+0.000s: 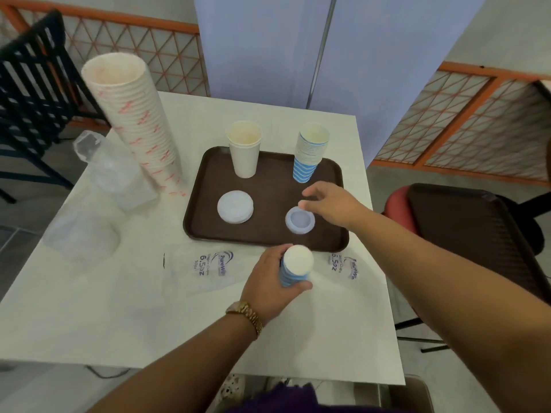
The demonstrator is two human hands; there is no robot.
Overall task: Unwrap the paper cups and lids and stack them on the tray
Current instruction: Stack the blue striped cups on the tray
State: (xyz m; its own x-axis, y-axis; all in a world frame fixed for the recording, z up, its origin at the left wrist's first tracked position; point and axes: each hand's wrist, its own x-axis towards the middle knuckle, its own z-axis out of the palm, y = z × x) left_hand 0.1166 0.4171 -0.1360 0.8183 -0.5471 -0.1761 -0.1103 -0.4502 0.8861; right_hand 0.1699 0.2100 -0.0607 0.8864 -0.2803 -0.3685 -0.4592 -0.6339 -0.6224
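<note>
While gripped in the left hand (269, 289), with fingers curled round it, blue-striped cup stack (295, 271) held upright over the near edge of the white table (89, 308), just short of the brown tray (268, 186). Right hand (329, 204) reaching over the tray's near right corner, fingers loosely bent above the small lid stack (299, 220); whether touching the lids or holding anything cannot be told through the blur.

Already on the tray: plain white cups (245, 152) at the far left, a second blue-striped stack (310, 153) at the far right, a wider lid stack (235, 207) at the near left. Off the tray's left edge, leaning tall on the table: red-patterned cup stack (134, 120), still to be moved. Beside it, crumpled clear wrappers (98, 186); flattened printed sleeves (208, 266) along the table's near side.

Step in hand, by appearances: adding the held cups to the matching blue stack at the far right corner. Best done by carrying them high over the lids, lining rim to rim directly above, then lowering straight so they nest without tilting the stack. Worth steadying the base with the free hand; likely light and easy to topple. Worth keeping the sleeve clear of the white cups on the way across.
</note>
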